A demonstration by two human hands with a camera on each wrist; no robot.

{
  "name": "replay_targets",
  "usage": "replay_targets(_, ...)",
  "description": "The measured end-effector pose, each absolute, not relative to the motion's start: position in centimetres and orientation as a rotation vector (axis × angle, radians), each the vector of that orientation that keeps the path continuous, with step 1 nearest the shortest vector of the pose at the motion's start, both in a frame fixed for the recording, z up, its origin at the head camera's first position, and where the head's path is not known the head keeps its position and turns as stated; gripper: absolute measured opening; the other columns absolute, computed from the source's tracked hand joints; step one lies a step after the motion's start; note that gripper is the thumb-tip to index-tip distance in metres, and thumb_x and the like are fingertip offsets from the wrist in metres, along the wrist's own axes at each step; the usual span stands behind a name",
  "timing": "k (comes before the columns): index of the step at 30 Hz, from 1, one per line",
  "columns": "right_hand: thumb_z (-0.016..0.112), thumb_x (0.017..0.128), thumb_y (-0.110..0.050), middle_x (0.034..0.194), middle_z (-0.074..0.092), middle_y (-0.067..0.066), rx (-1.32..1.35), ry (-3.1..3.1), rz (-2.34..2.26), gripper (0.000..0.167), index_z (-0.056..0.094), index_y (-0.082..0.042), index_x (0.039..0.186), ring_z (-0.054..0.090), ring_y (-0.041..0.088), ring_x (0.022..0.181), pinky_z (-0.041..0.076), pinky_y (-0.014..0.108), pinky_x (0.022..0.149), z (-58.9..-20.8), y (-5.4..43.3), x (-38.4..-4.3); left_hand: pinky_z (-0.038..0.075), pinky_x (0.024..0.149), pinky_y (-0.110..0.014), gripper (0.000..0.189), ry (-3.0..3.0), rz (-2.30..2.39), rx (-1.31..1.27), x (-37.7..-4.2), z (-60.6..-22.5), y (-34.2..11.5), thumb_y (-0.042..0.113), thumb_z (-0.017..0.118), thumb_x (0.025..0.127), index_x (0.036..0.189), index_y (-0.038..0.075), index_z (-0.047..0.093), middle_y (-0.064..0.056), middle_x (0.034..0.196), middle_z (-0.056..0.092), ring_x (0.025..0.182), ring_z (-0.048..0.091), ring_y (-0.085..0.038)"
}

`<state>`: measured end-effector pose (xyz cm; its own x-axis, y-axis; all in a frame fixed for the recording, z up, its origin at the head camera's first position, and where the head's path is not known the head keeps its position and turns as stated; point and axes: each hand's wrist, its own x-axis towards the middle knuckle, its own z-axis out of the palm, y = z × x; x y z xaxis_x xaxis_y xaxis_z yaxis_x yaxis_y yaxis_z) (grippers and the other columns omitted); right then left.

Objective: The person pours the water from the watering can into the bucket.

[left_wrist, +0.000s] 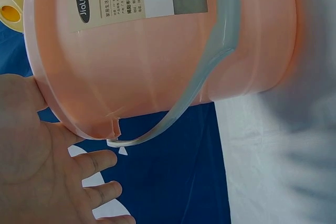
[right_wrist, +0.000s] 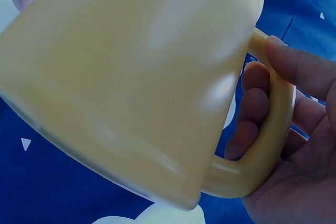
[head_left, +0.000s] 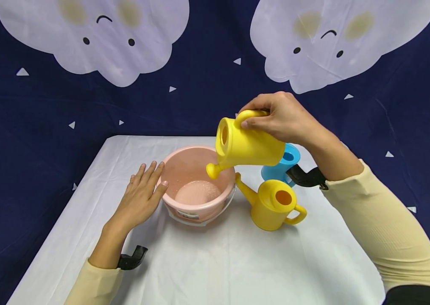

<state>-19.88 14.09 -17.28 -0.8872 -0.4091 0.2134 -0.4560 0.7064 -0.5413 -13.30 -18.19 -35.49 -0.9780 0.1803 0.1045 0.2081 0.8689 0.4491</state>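
Observation:
My right hand [head_left: 281,116] grips the handle of a yellow watering can [head_left: 255,146], its fingers curled through the loop in the right wrist view. The can is tilted, with its spout head over a pink bucket [head_left: 173,203]. Drops and a wet sheen show on the bucket's inside bottom. Against the bucket's left rim rests my left hand [head_left: 140,197], fingers straight and spread; the left wrist view shows the thumb side touching the rim [left_wrist: 42,77]. A second yellow watering can [head_left: 268,214] stands upright to the right of the bucket.
Behind the yellow cans stands a blue watering can [head_left: 272,171], partly hidden by the raised can and right wrist. Everything stands on a white-covered table [head_left: 199,267]. A dark blue backdrop [head_left: 207,106] with clouds hangs behind. The bucket's pale handle [left_wrist: 173,114] hangs down its side.

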Motion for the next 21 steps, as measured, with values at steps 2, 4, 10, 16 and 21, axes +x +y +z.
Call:
replay_targets(2, 0.071, 0.084, -0.029, 0.100, 0.071, 0.003, 0.714, -2.825, 0.931, 0.021, 0.074, -0.019, 0.102, 0.058, 0.015, 0.089, 0.047, 0.027, 0.076, -17.3, 14.2, -19.9, 0.004, 0.114, -0.063, 0.060, -2.979, -0.727, -0.310, -13.3, -35.5, -18.2, 0.051, 0.024, 0.101, 0.153, 0.025, 0.013, -0.010, 0.160, 0.011, 0.148, -0.002, -0.035)
replay_targets(4, 0.072, 0.084, -0.029, 0.099, 0.071, 0.002, 0.705, -2.823, 0.934, 0.021, 0.074, -0.019, 0.102, 0.058, 0.014, 0.089, 0.047, 0.027, 0.076, -17.3, 14.3, -19.9, 0.004, 0.114, -0.063, 0.060, -2.979, -0.728, -0.308, -13.3, -35.5, -18.2, 0.051, 0.024, 0.101, 0.153, 0.024, 0.013, -0.010, 0.160, 0.011, 0.148, -0.002, -0.035)
replay_targets(10, 0.072, 0.084, -0.033, 0.099, 0.072, 0.002, 0.675, -2.828, 0.934, 0.023, 0.073, -0.020, 0.102, 0.059, 0.014, 0.088, 0.048, 0.026, 0.076, -17.3, 14.5, -19.9, 0.003, 0.115, -0.063, 0.059, -2.981, -0.740, -0.308, -13.3, -35.4, -18.1, 0.050, 0.025, 0.101, 0.153, 0.024, 0.013, -0.010, 0.160, 0.011, 0.148, -0.002, -0.035)
replay_targets(16, 0.070, 0.084, -0.036, 0.098, 0.071, 0.000, 0.663, -2.824, 0.935, 0.025, 0.073, -0.020, 0.103, 0.058, 0.012, 0.087, 0.049, 0.025, 0.077, -17.5, 15.0, -20.0, 0.001, 0.115, -0.062, 0.060, -2.986, -0.754, -0.310, -13.3, -35.4, -18.2, 0.051, 0.025, 0.101, 0.153, 0.025, 0.012, -0.010, 0.160, 0.010, 0.148, -0.004, -0.034)
replay_targets(21, 0.070, 0.085, -0.034, 0.097, 0.070, 0.001, 0.661, -2.796, 0.951, 0.025, 0.072, -0.018, 0.103, 0.058, 0.013, 0.085, 0.049, 0.023, 0.075, -17.7, 15.4, -20.0, 0.003, 0.114, -0.063, 0.060, -2.982, -0.744, -0.314, -13.4, -35.5, -18.2, 0.051, 0.024, 0.101, 0.153, 0.025, 0.013, -0.010, 0.160, 0.011, 0.148, -0.003, -0.034)
